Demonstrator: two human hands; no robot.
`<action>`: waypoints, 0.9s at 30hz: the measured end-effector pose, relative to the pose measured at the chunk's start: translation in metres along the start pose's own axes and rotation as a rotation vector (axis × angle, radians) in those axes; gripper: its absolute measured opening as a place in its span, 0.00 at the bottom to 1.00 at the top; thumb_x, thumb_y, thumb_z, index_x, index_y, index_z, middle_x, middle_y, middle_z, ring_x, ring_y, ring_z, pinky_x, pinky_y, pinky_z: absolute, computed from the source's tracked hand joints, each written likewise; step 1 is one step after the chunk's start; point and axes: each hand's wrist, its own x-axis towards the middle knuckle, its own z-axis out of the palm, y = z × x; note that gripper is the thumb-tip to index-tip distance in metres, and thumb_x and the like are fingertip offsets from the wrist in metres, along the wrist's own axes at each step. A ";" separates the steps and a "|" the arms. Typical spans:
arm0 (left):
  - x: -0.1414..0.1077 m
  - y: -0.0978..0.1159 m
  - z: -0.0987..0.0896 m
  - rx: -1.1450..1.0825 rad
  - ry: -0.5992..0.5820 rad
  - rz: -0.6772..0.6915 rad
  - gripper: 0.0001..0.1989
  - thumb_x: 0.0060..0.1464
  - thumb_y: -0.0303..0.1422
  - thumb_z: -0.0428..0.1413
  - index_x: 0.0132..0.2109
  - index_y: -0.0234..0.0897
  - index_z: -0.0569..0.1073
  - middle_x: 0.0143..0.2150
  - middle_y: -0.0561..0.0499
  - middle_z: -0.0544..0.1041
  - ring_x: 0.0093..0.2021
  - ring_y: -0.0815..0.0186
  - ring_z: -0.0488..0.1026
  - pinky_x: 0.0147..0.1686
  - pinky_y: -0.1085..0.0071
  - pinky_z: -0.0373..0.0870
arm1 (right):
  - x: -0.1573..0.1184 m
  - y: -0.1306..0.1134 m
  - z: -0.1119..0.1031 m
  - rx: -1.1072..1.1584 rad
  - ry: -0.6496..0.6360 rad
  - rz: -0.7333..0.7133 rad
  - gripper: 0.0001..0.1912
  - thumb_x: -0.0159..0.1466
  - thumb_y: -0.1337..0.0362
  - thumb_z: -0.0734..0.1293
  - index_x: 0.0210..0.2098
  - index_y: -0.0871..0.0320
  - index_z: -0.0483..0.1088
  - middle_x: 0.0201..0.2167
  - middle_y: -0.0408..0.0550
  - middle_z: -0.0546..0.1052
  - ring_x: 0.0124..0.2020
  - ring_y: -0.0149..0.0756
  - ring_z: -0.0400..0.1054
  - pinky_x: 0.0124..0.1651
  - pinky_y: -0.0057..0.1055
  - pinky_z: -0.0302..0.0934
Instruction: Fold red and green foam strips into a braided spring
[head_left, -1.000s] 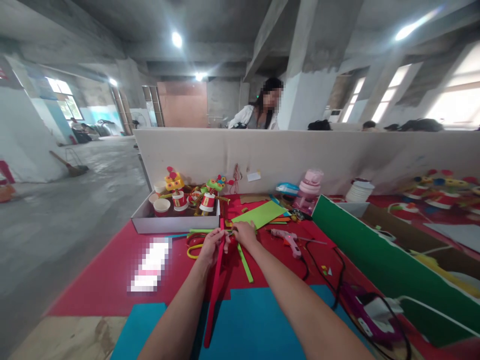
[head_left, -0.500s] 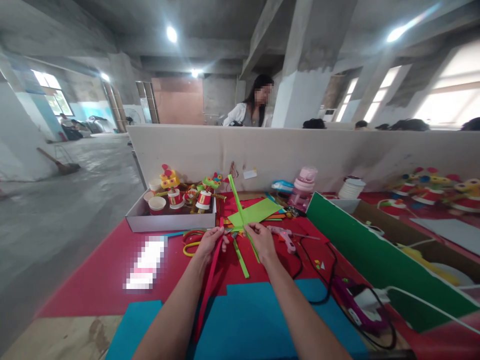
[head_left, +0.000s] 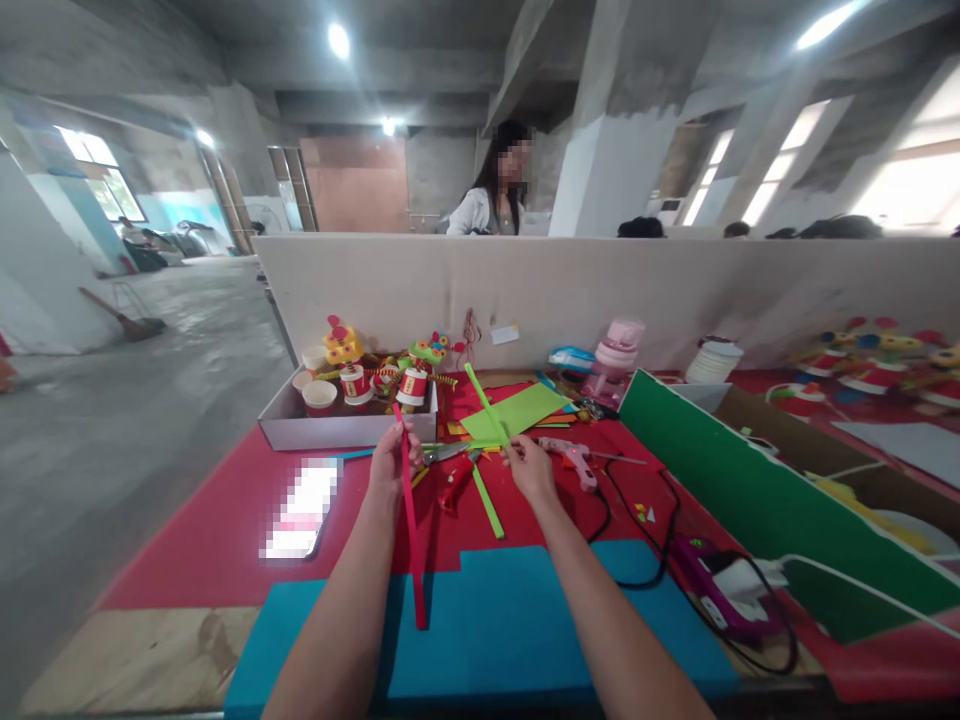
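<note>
My left hand (head_left: 391, 460) is closed on a long red paper strip (head_left: 414, 540), which hangs down toward the blue sheets. Between thumb and fingers, my right hand (head_left: 527, 466) pinches a light green paper strip (head_left: 480, 392) that slants up and away. Beneath and behind that strip lies a light green paper sheet (head_left: 525, 410). A second green strip (head_left: 489, 503) rests on the red tabletop between my hands. Beside my left hand, scissor blades (head_left: 448, 453) show, while the handles are mostly hidden. Close by is a red-handled tool (head_left: 456, 487).
A pink glue gun (head_left: 577, 462) with a black cord lies right of my right hand. Paper-cup figures stand in a white box (head_left: 345, 434). A green-sided box (head_left: 750, 510) and purple power strip (head_left: 724, 590) are at right, a phone (head_left: 304, 508) at left. Behind the partition (head_left: 375, 290) stands a person.
My left hand has moved left with the red strip, uncovering the red-handled tool. My right hand still pinches the green strip. The view has shifted slightly.
</note>
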 end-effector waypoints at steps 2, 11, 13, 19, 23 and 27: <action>-0.001 -0.001 0.000 -0.016 -0.017 -0.003 0.11 0.48 0.38 0.58 0.34 0.35 0.69 0.19 0.57 0.68 0.15 0.76 0.59 0.16 0.77 0.55 | 0.006 -0.004 0.009 -0.147 -0.010 -0.036 0.08 0.61 0.65 0.60 0.34 0.56 0.71 0.29 0.48 0.77 0.30 0.37 0.71 0.34 0.29 0.59; -0.007 -0.012 0.009 0.123 -0.112 -0.055 0.12 0.48 0.39 0.58 0.34 0.33 0.71 0.22 0.53 0.71 0.18 0.73 0.64 0.18 0.75 0.58 | 0.002 -0.030 0.016 -0.600 -0.132 -0.172 0.11 0.64 0.64 0.60 0.44 0.57 0.69 0.42 0.54 0.75 0.42 0.41 0.68 0.38 0.30 0.55; -0.007 -0.012 0.009 0.126 -0.117 -0.055 0.12 0.49 0.39 0.58 0.34 0.32 0.71 0.23 0.53 0.72 0.18 0.73 0.65 0.19 0.75 0.59 | -0.016 -0.030 0.010 -0.636 -0.214 -0.126 0.12 0.66 0.58 0.58 0.37 0.56 0.69 0.35 0.51 0.75 0.35 0.39 0.69 0.33 0.30 0.53; -0.007 -0.012 0.009 0.142 -0.097 -0.059 0.12 0.48 0.38 0.59 0.33 0.32 0.72 0.22 0.52 0.72 0.18 0.73 0.66 0.20 0.75 0.61 | -0.057 -0.022 0.009 -0.723 -0.302 -0.108 0.11 0.60 0.54 0.66 0.33 0.55 0.67 0.33 0.47 0.74 0.34 0.38 0.69 0.29 0.29 0.48; -0.006 -0.010 0.007 0.140 -0.064 -0.023 0.12 0.47 0.38 0.59 0.33 0.31 0.72 0.22 0.52 0.73 0.18 0.72 0.66 0.19 0.75 0.61 | -0.056 -0.015 0.009 -0.685 -0.341 -0.100 0.05 0.61 0.60 0.65 0.31 0.54 0.67 0.33 0.44 0.74 0.34 0.34 0.68 0.29 0.27 0.47; -0.003 -0.007 0.004 0.103 -0.006 0.004 0.12 0.46 0.37 0.60 0.33 0.32 0.72 0.21 0.53 0.72 0.17 0.72 0.66 0.18 0.75 0.59 | -0.046 -0.008 0.003 -0.747 -0.222 -0.172 0.02 0.61 0.64 0.65 0.32 0.55 0.68 0.37 0.47 0.72 0.39 0.36 0.67 0.35 0.29 0.51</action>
